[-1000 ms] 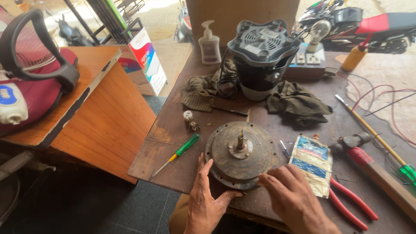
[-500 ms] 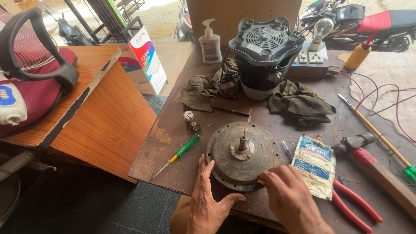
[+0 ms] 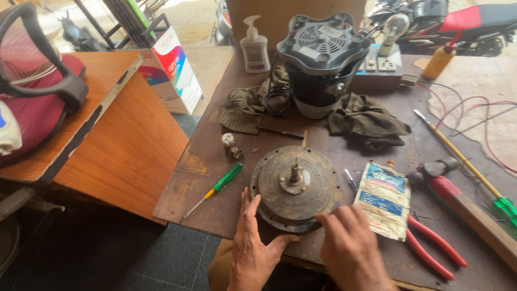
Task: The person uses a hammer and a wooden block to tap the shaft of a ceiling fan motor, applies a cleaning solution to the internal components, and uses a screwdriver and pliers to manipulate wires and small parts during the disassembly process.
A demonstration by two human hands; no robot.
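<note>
A round, rusty motor housing [image 3: 295, 186] with a short shaft in its centre lies flat near the front edge of a dark wooden table [image 3: 204, 161]. My left hand [image 3: 254, 245] rests flat on the table, its thumb against the housing's lower left rim. My right hand [image 3: 349, 243] touches the lower right rim with its fingertips, fingers curled and slightly blurred. Neither hand lifts the housing. A green-handled screwdriver [image 3: 215, 188] lies just left of it.
Behind stand an upturned grey appliance base [image 3: 319, 64], two rags [image 3: 366, 121], a pump bottle [image 3: 254, 49] and a socket box [image 3: 379, 64]. On the right are a squeezed tube packet [image 3: 383, 198], red pliers [image 3: 431, 248], a hammer [image 3: 463, 207] and a long screwdriver [image 3: 468, 164]. A wooden desk [image 3: 107, 134] stands at the left.
My right hand has slid left along the housing's front rim. My left hand stays put against the rim. The view has shifted slightly.
</note>
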